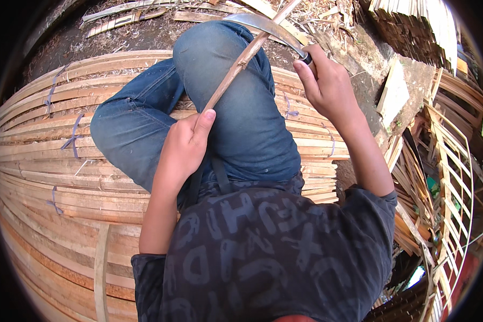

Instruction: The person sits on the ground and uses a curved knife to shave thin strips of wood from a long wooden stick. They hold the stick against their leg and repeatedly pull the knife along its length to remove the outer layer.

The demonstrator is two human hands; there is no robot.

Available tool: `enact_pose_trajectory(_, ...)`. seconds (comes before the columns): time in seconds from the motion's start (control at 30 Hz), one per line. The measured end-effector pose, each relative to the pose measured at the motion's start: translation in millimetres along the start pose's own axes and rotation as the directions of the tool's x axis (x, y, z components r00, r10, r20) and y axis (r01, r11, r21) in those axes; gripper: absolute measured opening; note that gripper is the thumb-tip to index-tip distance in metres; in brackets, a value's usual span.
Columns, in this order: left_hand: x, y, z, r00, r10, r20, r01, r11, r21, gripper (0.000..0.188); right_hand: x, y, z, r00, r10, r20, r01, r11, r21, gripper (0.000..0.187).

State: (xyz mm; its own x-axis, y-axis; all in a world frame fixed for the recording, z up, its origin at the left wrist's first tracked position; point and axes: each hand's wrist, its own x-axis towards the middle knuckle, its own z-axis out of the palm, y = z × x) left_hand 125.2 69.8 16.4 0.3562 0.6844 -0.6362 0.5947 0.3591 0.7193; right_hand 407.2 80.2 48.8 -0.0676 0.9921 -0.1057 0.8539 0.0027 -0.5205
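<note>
The left fingers (210, 114) grip a stick (238, 68), long axis slanting forward-right; right fingers (299, 66) clasp a left-pointing sickle (287, 37).

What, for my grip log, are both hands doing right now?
Left hand: closed, holding the near end of a wooden stick.
Right hand: closed, holding a sickle by its dark handle.

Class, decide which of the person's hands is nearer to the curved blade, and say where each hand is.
Right. The right hand grips the handle at the base of the blade; the left hand is farther off, holding the near end of the stick.
</note>
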Motion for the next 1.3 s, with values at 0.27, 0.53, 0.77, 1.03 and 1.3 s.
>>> enact_pose_trajectory(0.27,-32,2,-23,0.953,0.052,-0.298,0.08,0.906,0.416,0.052,-70,-38,65,0.978,0.163,-0.132,-0.094,0.904,0.417,0.026)
enact_pose_trajectory(0.53,-41,-29,-48,0.877,0.278,-0.393,-0.017,0.833,0.552,0.049,-69,-35,79,0.954,0.217,-0.207,-0.107,0.89,0.442,0.023)
enact_pose_trajectory(0.77,-40,-57,-55,0.914,0.226,-0.338,-0.042,0.88,0.472,0.049,-67,-25,93,0.938,0.242,-0.247,-0.1,0.874,0.475,0.021)
enact_pose_trajectory(1.03,-20,-74,-53,0.89,0.359,-0.281,-0.183,0.846,0.501,0.047,-66,-4,102,0.951,0.173,-0.258,-0.026,0.872,0.488,0.032)
enact_pose_trajectory(1.3,-14,-76,-50,0.892,0.334,-0.306,-0.137,0.842,0.522,0.053,-56,-7,98,0.964,0.132,-0.231,-0.002,0.871,0.491,0.044)
